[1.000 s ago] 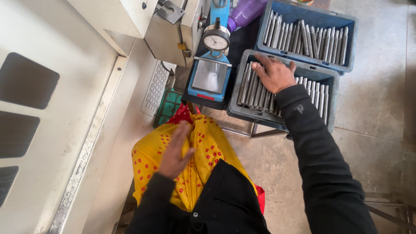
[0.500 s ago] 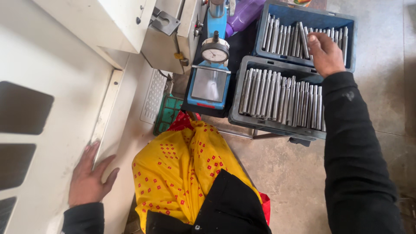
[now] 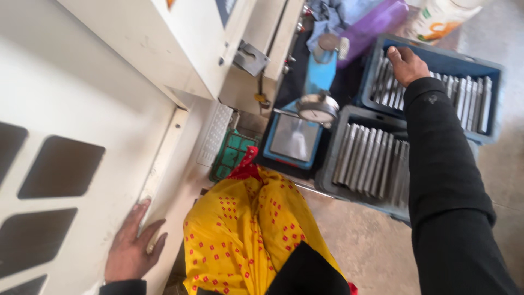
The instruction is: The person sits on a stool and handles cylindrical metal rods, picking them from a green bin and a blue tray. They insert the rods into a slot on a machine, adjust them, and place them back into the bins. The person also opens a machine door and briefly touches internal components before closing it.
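Now my right grip (image 3: 406, 63) curls over the metal bars (image 3: 464, 98) in the far blue crate (image 3: 491, 68), bars at four o'clock; my left grip (image 3: 131, 248) lies open, flat on the white panel (image 3: 82, 109).

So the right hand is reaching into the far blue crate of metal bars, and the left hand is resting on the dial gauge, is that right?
Not quite. The right hand does reach into the far blue crate of metal bars, but the left hand is not on the dial gauge. It lies flat against the white machine panel, well away from the gauge, as the head view shows.
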